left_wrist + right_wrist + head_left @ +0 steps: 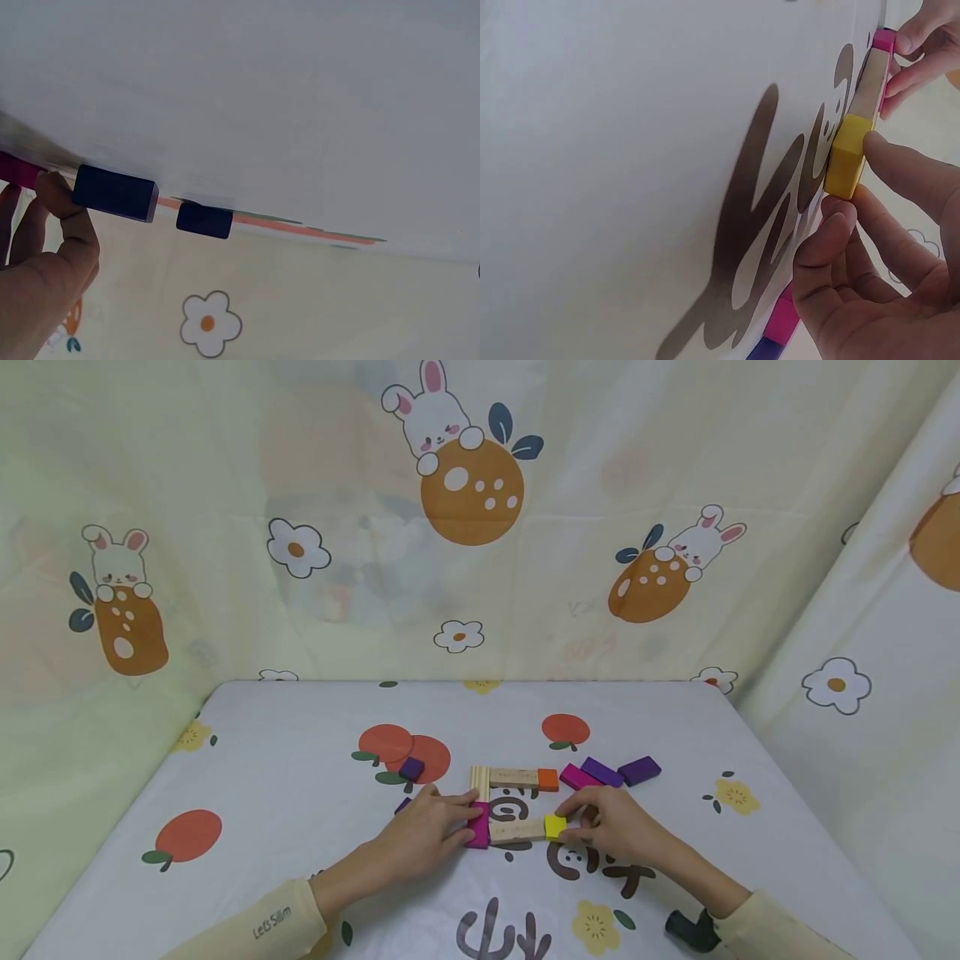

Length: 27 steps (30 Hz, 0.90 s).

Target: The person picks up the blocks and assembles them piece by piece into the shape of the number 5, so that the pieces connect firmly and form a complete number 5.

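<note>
A low frame of blocks lies on the table. My right hand (pixel 618 827) pinches a small yellow block (pixel 555 827) at the right end of the near wooden block (pixel 517 832). The fingers of my left hand (pixel 416 837) rest against the left side of a magenta block (pixel 478 827), which meets that wooden block's left end. Behind the magenta block lies a pale ridged wooden block (pixel 480 781), close to my left fingertips. The far wooden block (pixel 513 778) runs right from it to an orange block (pixel 548 780).
Right of the frame lie another magenta block (pixel 579 777), a violet block (pixel 602 772) and a dark purple block (pixel 640 770). On the left are a small dark block (pixel 412 768) and another dark block (pixel 116 193), partly behind my left hand in the head view.
</note>
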Available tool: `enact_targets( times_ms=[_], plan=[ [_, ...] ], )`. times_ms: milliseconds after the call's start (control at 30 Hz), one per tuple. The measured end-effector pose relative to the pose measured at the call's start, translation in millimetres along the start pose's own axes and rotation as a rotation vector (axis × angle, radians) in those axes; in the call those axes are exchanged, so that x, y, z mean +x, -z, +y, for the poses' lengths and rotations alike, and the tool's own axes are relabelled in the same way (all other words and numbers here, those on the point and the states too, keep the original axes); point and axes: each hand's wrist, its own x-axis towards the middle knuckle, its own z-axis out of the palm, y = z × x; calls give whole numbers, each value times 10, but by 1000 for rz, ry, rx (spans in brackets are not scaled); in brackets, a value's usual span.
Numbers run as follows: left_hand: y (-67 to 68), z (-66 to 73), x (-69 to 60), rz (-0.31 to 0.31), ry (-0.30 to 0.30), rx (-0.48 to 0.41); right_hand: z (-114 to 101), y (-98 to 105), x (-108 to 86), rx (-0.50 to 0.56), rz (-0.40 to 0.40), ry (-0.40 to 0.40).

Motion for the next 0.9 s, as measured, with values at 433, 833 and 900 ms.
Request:
enact_targets(
  times_ms=[433,833,900],
  plan=[
    [-1,-10,14,-7,7,-2,-9,17,2,5,-14,19],
    [-11,-5,6,-1,5,2,-8,25,-12,4,-33,28],
    [-15,-6,4,0,4,5,-5,21,-11,7,-34,26]
  ],
)
